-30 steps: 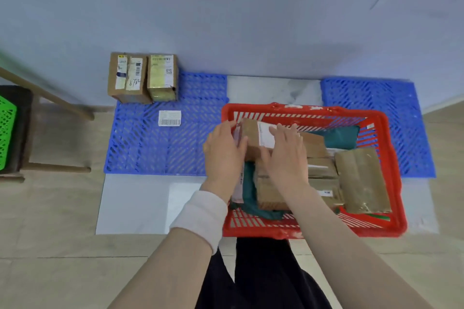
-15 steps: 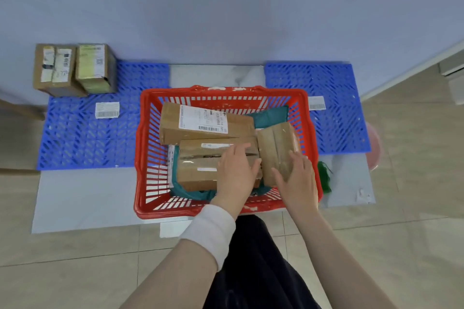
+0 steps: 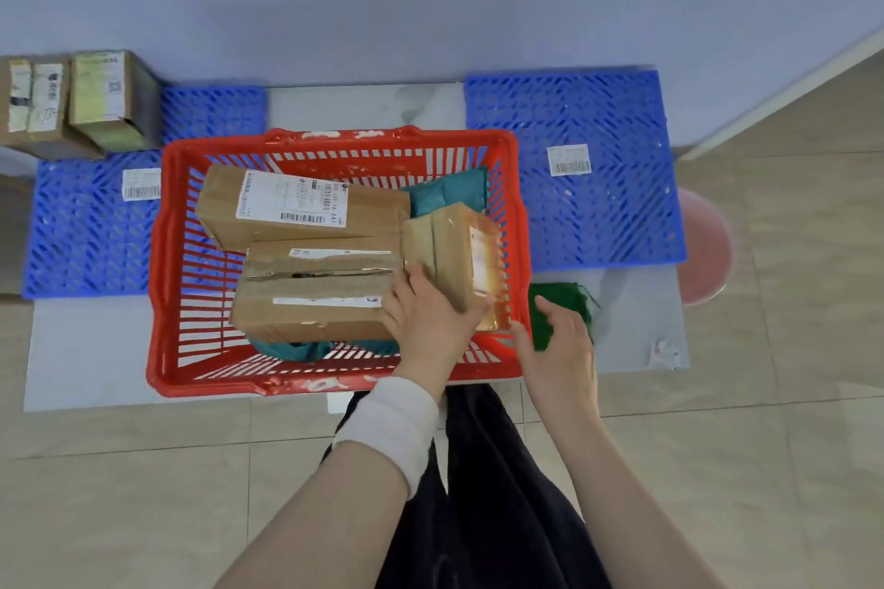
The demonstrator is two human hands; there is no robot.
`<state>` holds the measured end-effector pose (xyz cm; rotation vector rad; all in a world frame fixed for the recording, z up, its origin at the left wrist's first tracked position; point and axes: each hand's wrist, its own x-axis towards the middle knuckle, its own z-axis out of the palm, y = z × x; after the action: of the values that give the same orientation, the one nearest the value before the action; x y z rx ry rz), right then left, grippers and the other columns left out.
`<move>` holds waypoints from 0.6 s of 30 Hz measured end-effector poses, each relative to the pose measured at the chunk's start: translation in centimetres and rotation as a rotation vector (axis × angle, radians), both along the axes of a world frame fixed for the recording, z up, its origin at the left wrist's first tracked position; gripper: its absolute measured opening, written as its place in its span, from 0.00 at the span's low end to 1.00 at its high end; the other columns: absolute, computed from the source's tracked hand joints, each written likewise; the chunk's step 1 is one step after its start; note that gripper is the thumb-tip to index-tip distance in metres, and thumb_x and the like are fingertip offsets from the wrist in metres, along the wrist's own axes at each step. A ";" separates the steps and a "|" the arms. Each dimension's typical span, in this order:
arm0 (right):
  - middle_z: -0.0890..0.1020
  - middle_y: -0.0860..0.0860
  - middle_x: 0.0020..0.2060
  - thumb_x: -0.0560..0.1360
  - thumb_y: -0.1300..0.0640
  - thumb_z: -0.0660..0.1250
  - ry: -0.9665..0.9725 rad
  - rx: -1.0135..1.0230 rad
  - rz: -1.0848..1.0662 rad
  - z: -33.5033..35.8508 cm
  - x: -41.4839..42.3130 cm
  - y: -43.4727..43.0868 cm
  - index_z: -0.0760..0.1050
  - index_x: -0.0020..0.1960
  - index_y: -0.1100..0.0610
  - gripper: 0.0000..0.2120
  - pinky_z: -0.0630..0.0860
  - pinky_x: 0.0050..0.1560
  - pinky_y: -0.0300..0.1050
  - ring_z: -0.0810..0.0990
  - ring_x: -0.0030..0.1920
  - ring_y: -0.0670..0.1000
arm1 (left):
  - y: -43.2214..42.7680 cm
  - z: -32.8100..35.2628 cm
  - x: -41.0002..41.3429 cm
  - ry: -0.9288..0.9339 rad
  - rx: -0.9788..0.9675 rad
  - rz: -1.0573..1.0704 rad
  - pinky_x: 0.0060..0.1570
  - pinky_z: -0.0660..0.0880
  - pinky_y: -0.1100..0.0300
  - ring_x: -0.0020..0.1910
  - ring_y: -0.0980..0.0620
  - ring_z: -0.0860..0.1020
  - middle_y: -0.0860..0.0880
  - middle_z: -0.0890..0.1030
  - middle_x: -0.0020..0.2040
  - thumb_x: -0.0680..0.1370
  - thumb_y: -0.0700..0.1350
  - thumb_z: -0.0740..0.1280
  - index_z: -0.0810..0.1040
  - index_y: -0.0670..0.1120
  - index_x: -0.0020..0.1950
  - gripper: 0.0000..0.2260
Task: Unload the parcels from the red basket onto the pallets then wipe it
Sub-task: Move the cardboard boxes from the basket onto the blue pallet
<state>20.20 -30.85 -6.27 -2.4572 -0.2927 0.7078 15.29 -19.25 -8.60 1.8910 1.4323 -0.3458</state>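
Left hand (image 3: pixel 430 325) clasps the near end of a brown parcel (image 3: pixel 454 249) propped against the red basket (image 3: pixel 335 144) wall. Right hand (image 3: pixel 559 349) hovers slack and empty, right of the grip. It should support the far end before lifting clear of the rim — blue pallet (image 3: pixel 598 215) lies beyond-right

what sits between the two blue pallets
In the head view, the red basket fills the gap between the left blue pallet and the right blue pallet, on a pale floor board whose bare strip shows behind it.

Tilted parcel (image 3: pixel 452 249) in left hand (image 3: pixel 430 325)
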 end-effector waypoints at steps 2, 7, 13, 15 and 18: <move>0.74 0.52 0.60 0.76 0.54 0.64 0.004 0.009 0.036 -0.4 0.9 -0.7 0.70 0.65 0.57 0.19 0.63 0.58 0.37 0.71 0.62 0.50 | -0.5 -0.5 0.6 0.033 0.031 0.028 0.71 0.46 0.45 0.73 0.41 0.48 0.42 0.51 0.76 0.68 0.63 0.69 0.50 0.43 0.75 0.46; 0.74 0.52 0.61 0.76 0.53 0.64 0.033 0.020 0.091 -0.9 1.9 -1.8 0.69 0.66 0.57 0.20 0.62 0.59 0.36 0.70 0.62 0.49 | -1.5 -1.1 1.2 0.042 0.086 0.056 0.71 0.44 0.44 0.73 0.39 0.45 0.40 0.47 0.76 0.69 0.61 0.68 0.54 0.46 0.73 0.40; 0.73 0.52 0.62 0.75 0.53 0.64 0.056 0.054 0.051 -0.8 2.1 -2.0 0.69 0.66 0.58 0.21 0.69 0.65 0.48 0.71 0.64 0.51 | -2.7 -0.8 1.3 0.007 0.067 -0.074 0.71 0.44 0.45 0.74 0.40 0.42 0.39 0.42 0.76 0.70 0.62 0.66 0.54 0.56 0.73 0.36; 0.73 0.53 0.63 0.75 0.53 0.64 0.058 0.056 0.053 -0.6 2.3 -1.9 0.69 0.66 0.58 0.21 0.68 0.65 0.50 0.70 0.64 0.52 | -3.6 -0.9 1.7 -0.015 0.017 -0.126 0.71 0.49 0.46 0.74 0.39 0.45 0.37 0.44 0.75 0.70 0.61 0.68 0.54 0.57 0.73 0.36; 0.73 0.53 0.63 0.75 0.53 0.64 0.049 0.046 0.060 -0.5 2.6 -1.7 0.69 0.67 0.58 0.21 0.67 0.66 0.50 0.70 0.65 0.52 | -4.7 -1.3 2.0 -0.051 0.013 -0.051 0.69 0.56 0.49 0.71 0.37 0.53 0.35 0.49 0.74 0.68 0.58 0.71 0.51 0.55 0.74 0.41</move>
<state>22.84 -32.54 -6.78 -2.3926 -0.3604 0.7774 17.25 -23.93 -9.94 1.9360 1.3571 -0.3112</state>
